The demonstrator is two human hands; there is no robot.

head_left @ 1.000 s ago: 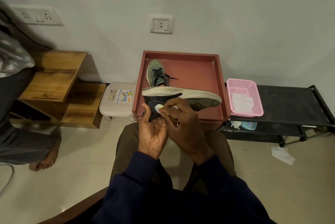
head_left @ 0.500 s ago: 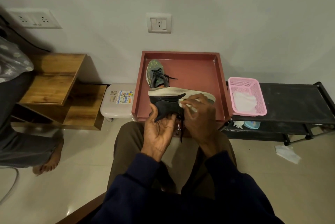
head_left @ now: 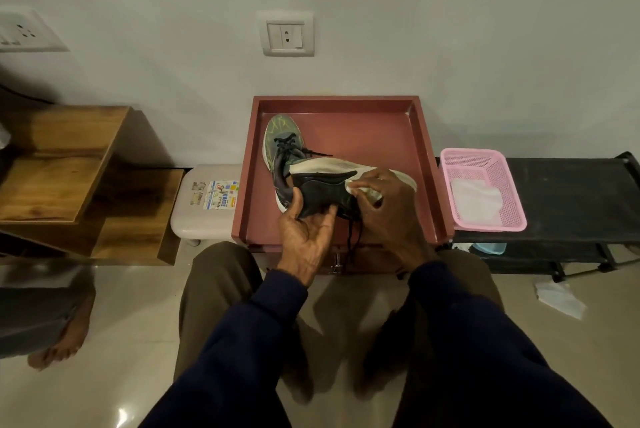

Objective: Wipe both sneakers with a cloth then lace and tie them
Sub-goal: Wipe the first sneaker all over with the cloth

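While it tilts sideways above the tray (head_left: 426, 164), sneaker (head_left: 325, 192): heel gripped by left hand (head_left: 306, 237).
Right hand (head_left: 384, 206): pinches cloth (head_left: 367, 190) against its side.

dim indoor light, soft shadows, floor glare, wide-angle edge distortion

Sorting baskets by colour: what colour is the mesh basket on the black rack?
The basket is pink, seen best in the head view.

The right hand (head_left: 388, 216) covers most of the cloth (head_left: 361, 190), perhaps a wipe. The held sneaker (head_left: 325, 192) hides the other sneaker's (head_left: 282, 135) heel. The sticker (head_left: 220, 195) on the stool (head_left: 194, 223) is unreadable.
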